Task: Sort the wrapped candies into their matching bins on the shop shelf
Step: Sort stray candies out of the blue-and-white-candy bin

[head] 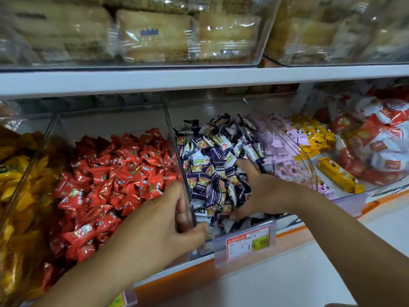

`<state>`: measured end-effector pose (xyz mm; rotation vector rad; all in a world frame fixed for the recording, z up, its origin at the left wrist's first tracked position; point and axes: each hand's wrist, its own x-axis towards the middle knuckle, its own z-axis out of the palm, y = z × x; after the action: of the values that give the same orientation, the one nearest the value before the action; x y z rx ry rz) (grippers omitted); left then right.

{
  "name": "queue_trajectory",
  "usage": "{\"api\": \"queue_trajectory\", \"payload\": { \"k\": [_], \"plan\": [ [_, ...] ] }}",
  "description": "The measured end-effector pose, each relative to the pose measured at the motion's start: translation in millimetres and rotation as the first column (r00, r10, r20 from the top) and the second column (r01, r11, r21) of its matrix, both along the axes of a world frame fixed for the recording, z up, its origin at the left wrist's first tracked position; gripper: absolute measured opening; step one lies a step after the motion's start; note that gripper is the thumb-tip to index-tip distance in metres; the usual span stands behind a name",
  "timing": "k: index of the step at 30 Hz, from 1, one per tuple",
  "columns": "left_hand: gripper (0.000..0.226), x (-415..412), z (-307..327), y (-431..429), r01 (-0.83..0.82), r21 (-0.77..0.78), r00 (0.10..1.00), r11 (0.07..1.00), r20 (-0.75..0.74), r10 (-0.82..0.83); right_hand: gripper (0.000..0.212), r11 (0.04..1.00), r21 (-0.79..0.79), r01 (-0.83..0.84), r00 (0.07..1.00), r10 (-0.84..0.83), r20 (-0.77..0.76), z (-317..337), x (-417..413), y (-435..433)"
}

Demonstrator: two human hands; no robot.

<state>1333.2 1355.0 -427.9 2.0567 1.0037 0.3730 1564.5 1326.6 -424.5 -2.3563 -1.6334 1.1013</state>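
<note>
On the lower shelf, clear bins hold sweets grouped by colour: yellow candies at far left, then red candies, purple candies and pink packs. The left hand grasps the clear wall between the red and purple bins, with its fingers on the red side and its thumb on the purple side. The right hand is sunk in the purple bin, fingers curled around a clutch of purple candies. A price tag hangs on the shelf edge just below.
</note>
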Motion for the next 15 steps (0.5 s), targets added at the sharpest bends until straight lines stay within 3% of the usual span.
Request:
{"api": "queue_trajectory", "payload": {
  "k": [5, 9, 12, 15],
  "plan": [
    [0.039, -1, 0, -2, -0.001, 0.032, 1.000, 0.999, -0.005, 0.001, 0.102, 0.999, -0.036, 0.025, 0.992, -0.029, -0.124, 2, -2, 1],
    [0.038, -2, 0, -1, 0.002, 0.022, 1.000, 1.000, -0.006, -0.002, 0.091, 0.993, 0.021, 0.112, 0.961, -0.103, -0.257, 5, -3, 3],
    [0.039, -2, 2, -2, -0.008, 0.007, 1.000, 1.000, -0.006, 0.008, 0.061, 0.972, 0.153, 0.178, 0.929, -0.115, -0.351, 11, -2, 10],
    [0.037, -1, 2, -2, -0.008, -0.006, 1.000, 1.000, -0.007, 0.008, 0.051, 0.907, 0.324, 0.271, 0.886, -0.104, -0.451, 23, 4, 21]
  ]
}}
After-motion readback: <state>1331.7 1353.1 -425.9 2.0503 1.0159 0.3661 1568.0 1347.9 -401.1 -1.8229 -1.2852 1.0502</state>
